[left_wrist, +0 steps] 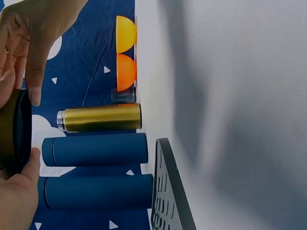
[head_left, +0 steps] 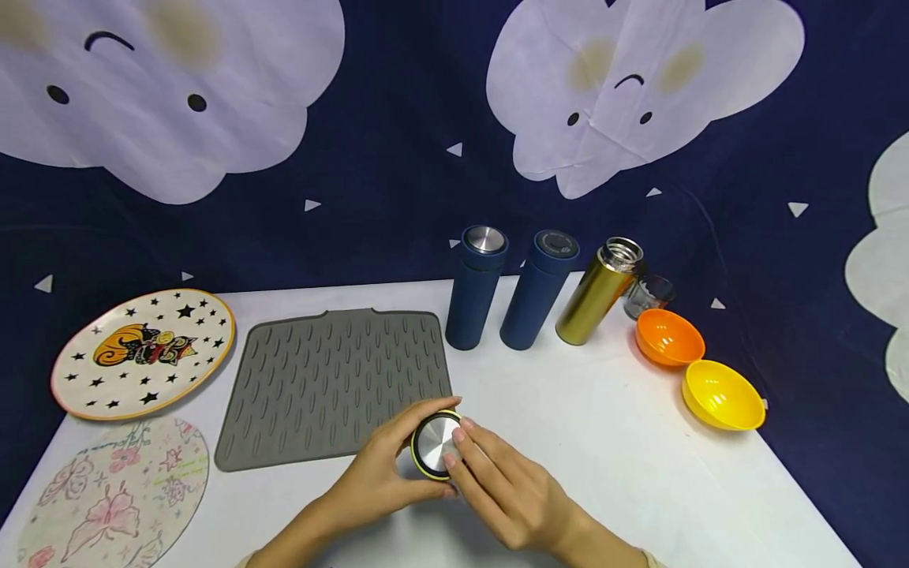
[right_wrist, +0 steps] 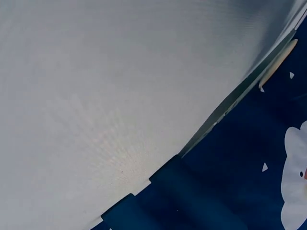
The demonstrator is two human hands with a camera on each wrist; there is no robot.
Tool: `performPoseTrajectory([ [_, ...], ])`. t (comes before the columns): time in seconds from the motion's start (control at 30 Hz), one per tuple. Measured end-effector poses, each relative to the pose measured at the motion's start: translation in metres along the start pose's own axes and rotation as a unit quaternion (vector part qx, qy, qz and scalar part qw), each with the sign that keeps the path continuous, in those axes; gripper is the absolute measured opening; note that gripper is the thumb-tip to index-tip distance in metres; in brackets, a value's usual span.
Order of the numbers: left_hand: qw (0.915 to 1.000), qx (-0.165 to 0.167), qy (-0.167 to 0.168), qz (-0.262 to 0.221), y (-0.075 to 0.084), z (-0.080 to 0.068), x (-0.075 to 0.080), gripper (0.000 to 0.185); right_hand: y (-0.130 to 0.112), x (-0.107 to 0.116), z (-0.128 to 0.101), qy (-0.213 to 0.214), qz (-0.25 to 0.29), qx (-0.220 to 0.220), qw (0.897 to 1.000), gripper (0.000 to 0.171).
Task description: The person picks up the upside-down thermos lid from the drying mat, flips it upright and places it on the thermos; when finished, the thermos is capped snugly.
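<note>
- The white table top [right_wrist: 105, 96] fills most of the right wrist view, from the upper left down past the middle.
- A dark grey mat [right_wrist: 230, 108] shows edge-on along the table's far side.
- Beyond it lies the thin rim of a plate [right_wrist: 277, 63].
- The dark blue backdrop [right_wrist: 230, 182] covers the lower right.
- A white cloud shape [right_wrist: 293, 177] sits at its right edge.

free: bare table [head_left: 604, 442] right of hands | blocked: mat [head_left: 334, 379] left, flasks [head_left: 536, 296] behind
</note>
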State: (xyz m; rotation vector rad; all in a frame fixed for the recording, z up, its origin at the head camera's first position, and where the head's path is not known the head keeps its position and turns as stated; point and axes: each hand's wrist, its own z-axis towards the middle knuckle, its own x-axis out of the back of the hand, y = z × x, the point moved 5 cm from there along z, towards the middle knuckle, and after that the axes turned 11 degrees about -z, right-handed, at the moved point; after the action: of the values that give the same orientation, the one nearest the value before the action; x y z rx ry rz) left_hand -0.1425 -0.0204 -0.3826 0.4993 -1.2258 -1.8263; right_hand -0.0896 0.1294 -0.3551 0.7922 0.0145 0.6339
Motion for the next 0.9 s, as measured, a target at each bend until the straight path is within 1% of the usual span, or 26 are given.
performPoseTrajectory([
  [0.1, 0.9997, -0.008, 0.003, 0.023, 0.000, 0.001, -0.001, 0.077, 0.000, 0.001, -0.002, -0.003, 0.003, -0.003, 1.000, 0.022],
  [0.17, 0.9996, -0.004, 0.008, 0.027, -0.001, 0.002, -0.001, 0.075, 0.002, 0.001, -0.003, -0.011, 0.006, -0.012, 1.000, 0.022],
  [0.23, 0.9993, 0.000, 0.014, 0.034, -0.002, 0.004, 0.000, 0.075, 0.007, 0.001, -0.003, -0.033, 0.014, -0.037, 0.999, 0.021],
  [0.3, 0.9989, 0.007, 0.020, 0.042, -0.002, 0.006, 0.002, 0.075, 0.014, 0.000, -0.006, -0.057, 0.026, -0.080, 0.995, 0.021],
  [0.37, 0.9984, 0.011, 0.022, 0.051, -0.003, 0.009, 0.004, 0.075, 0.023, 0.000, -0.012, -0.086, 0.033, -0.134, 0.987, 0.023],
  [0.4, 0.9980, 0.013, 0.024, 0.057, -0.002, 0.011, 0.006, 0.076, 0.027, 0.000, -0.017, -0.103, 0.039, -0.164, 0.980, 0.024],
  [0.47, 0.9971, 0.015, 0.028, 0.069, 0.000, 0.016, 0.009, 0.077, 0.037, -0.003, -0.030, -0.131, 0.051, -0.225, 0.964, 0.030],
  [0.5, 0.9967, 0.016, 0.030, 0.074, 0.001, 0.018, 0.011, 0.077, 0.042, -0.004, -0.038, -0.148, 0.056, -0.256, 0.954, 0.035],
  [0.53, 0.9962, 0.017, 0.033, 0.079, 0.002, 0.021, 0.014, 0.077, 0.047, -0.006, -0.047, -0.166, 0.062, -0.290, 0.941, 0.039],
  [0.57, 0.9956, 0.021, 0.036, 0.084, 0.004, 0.024, 0.016, 0.078, 0.054, -0.008, -0.057, -0.182, 0.069, -0.327, 0.925, 0.042],
  [0.6, 0.9952, 0.022, 0.039, 0.087, 0.005, 0.027, 0.018, 0.078, 0.061, -0.011, -0.067, -0.194, 0.076, -0.369, 0.906, 0.045],
  [0.63, 0.9949, 0.025, 0.042, 0.089, 0.006, 0.030, 0.020, 0.078, 0.068, -0.013, -0.078, -0.201, 0.081, -0.412, 0.885, 0.048],
  [0.67, 0.9950, 0.028, 0.043, 0.086, 0.007, 0.033, 0.021, 0.078, 0.076, -0.015, -0.088, -0.208, 0.081, -0.457, 0.861, 0.051],
  [0.77, 0.9963, 0.034, 0.043, 0.066, 0.010, 0.044, 0.026, 0.078, 0.101, -0.021, -0.121, -0.216, 0.064, -0.587, 0.778, 0.054],
  [0.83, 0.9976, 0.041, 0.040, 0.039, 0.011, 0.053, 0.028, 0.077, 0.118, -0.024, -0.141, -0.219, 0.037, -0.652, 0.725, 0.054],
  [0.87, 0.9979, 0.045, 0.039, 0.025, 0.011, 0.057, 0.029, 0.077, 0.126, -0.025, -0.150, -0.223, 0.020, -0.677, 0.701, 0.056],
  [0.9, 0.9979, 0.050, 0.038, 0.012, 0.012, 0.062, 0.030, 0.077, 0.134, -0.026, -0.160, -0.227, 0.004, -0.697, 0.680, 0.058],
])
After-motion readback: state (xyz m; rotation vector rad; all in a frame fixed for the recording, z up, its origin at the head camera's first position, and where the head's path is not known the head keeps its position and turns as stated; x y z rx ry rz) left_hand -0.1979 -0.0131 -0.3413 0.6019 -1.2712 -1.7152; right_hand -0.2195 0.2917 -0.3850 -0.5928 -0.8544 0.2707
